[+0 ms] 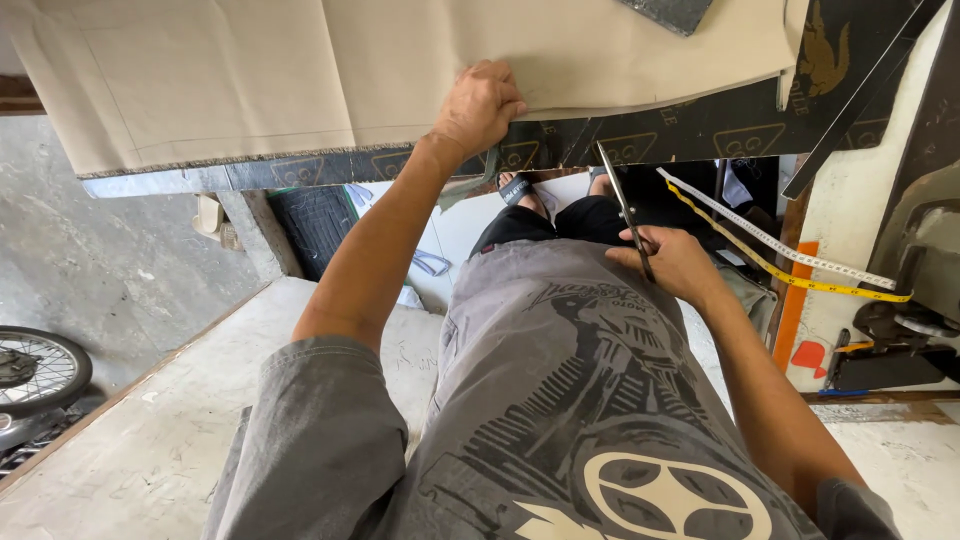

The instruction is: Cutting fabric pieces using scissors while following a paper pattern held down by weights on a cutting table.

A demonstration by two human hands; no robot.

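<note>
**Beige fabric held at the table edge, scissors raised beneath it**

Nearest the camera, a grey printed shirt (560,400) fills the lower frame, with both bare forearms reaching forward from it. The right hand (675,265) is seen closed around the handles of a pair of scissors (622,205); the blades point up and away toward the table edge, their tips just below the cloth. Whether the blades are parted or shut cannot be told, since they are viewed nearly edge-on. A measuring tape (780,255), white and yellow, hangs in a loop just to the right of that hand. Farther out, the left hand (480,105) is curled over the near edge of a sheet of beige fabric (300,80), with the fingers bent down and the cloth pinned against the dark table (640,140) on which it is spread. The fabric overhangs the table's front edge on the left. A dark flat piece (668,12) lies on the cloth at the far edge. Below the table, sandalled feet (525,195) are visible on the floor, and a wheel (35,370) stands at the far left.

Hazards, as judged: the blade tips lie near the left hand's fingers, so a hasty closing could nick them; the cloth could slide under a loosened grip and the cut wander; the hanging tape could be caught in the blades.
</note>
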